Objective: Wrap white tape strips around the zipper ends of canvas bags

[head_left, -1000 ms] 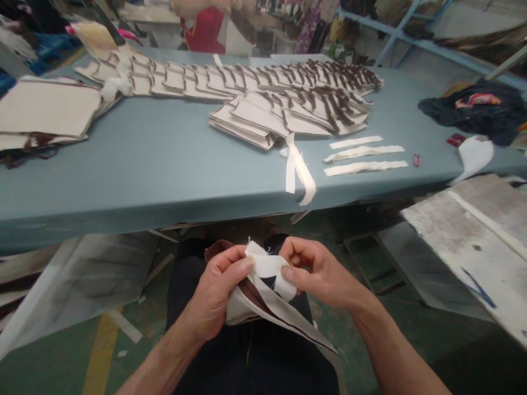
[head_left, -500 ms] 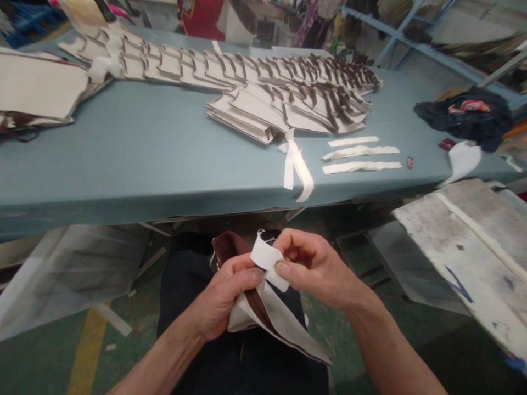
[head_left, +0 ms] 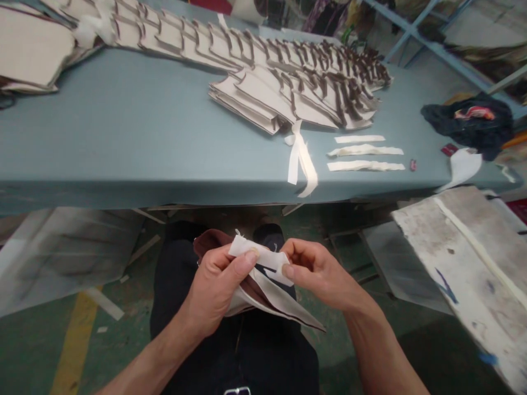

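Over my lap I hold a cream fabric piece with dark brown edging (head_left: 284,299), its brown inner side partly showing. A short white strip (head_left: 263,254) lies across its upper edge. My left hand (head_left: 220,280) is closed, its thumb pressing the strip and the fabric together. With thumb and fingertips, my right hand (head_left: 315,271) pinches the strip's right end. A maroon part (head_left: 209,241) sticks out behind my left hand. Whether it belongs to the same piece I cannot tell.
On the blue-grey table (head_left: 144,126) lie overlapping rows of cream pieces with brown edges (head_left: 263,99). White strips (head_left: 366,166) lie near the front, and others hang over the edge (head_left: 302,164). A stained board (head_left: 473,263) stands at right; dark cloth (head_left: 469,123) is heaped behind it.
The white strip now lies flatter and stretched between both hands. My left thumb has moved onto it, and my right hand has shifted slightly right. The view has tilted down a little.
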Action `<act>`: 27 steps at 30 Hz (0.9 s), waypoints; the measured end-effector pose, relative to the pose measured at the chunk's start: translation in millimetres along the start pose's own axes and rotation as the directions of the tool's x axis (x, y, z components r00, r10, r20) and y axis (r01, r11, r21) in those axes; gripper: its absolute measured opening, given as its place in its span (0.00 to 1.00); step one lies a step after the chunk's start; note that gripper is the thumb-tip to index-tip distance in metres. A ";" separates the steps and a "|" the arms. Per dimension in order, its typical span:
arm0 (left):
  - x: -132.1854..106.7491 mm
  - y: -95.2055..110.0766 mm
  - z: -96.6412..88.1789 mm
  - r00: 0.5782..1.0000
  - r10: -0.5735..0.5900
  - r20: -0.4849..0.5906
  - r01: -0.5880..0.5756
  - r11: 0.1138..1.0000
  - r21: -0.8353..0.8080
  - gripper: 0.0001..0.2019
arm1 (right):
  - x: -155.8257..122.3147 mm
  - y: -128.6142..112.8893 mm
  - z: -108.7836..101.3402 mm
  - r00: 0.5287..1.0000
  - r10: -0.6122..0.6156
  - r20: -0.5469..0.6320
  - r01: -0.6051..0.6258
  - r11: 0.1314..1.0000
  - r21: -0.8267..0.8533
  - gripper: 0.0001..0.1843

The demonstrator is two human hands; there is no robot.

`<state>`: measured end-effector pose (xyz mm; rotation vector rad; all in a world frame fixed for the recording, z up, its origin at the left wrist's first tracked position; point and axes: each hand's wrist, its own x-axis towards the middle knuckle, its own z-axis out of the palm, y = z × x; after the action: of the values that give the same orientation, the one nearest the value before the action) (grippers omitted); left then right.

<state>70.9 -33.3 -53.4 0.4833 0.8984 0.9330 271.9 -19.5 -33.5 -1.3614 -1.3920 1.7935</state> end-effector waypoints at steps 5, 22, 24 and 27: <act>-6.4 4.6 -3.5 0.999 -0.040 -0.010 0.041 0.997 0.065 0.21 | 4.0 3.4 1.4 0.997 0.012 0.078 -0.021 0.993 0.116 0.22; -11.6 20.2 -3.1 0.992 0.122 -0.025 -0.091 0.849 0.520 0.11 | 22.5 22.4 -8.2 0.975 -0.057 -0.217 0.011 0.978 -0.211 0.16; -11.5 22.3 0.1 0.992 0.122 -0.008 -0.095 0.807 0.583 0.11 | 17.8 10.9 -1.7 0.962 -0.133 -0.236 0.080 0.972 -0.220 0.16; -11.2 22.9 2.8 0.989 0.144 0.027 -0.122 0.707 0.697 0.13 | 9.4 -7.4 15.5 0.966 -0.191 -0.177 0.165 0.975 -0.152 0.13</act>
<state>59.0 -30.7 -30.9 1.2084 1.2558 0.6991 252.9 -15.7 -30.8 -1.3878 -1.5028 1.4362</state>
